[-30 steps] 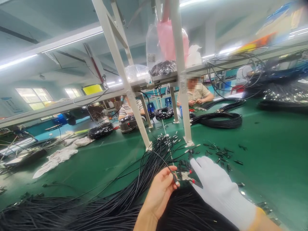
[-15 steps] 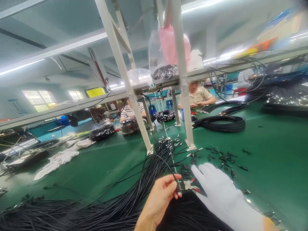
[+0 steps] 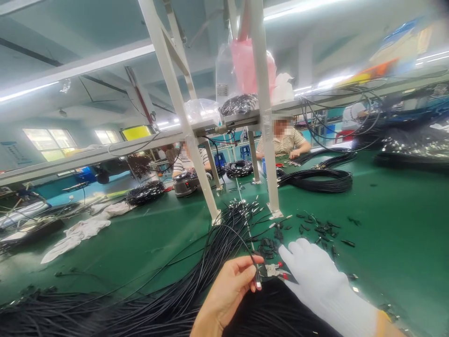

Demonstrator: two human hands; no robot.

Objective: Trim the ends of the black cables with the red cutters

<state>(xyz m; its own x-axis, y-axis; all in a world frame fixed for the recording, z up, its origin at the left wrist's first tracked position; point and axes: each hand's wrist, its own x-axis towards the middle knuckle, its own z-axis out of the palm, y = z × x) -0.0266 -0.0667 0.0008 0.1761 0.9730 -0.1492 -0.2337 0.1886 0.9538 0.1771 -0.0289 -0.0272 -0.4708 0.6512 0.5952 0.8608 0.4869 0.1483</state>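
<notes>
My bare left hand pinches the end of a thin black cable between thumb and fingers, its metal tip pointing down. My right hand, in a white glove, is closed on small red-handled cutters whose jaws meet the cable tip. Both hands hover over a thick bundle of black cables spread across the green table. Small black cut pieces lie scattered just beyond my right hand.
White frame legs stand on the table ahead. Coils of black cable lie further back, white cloths at left. Two other people work across the table, one in a striped shirt. Bags sit on an overhead shelf.
The hands keep the same hold on cable and cutters, sitting slightly lower in the picture than a second ago. The view shifted a little.
</notes>
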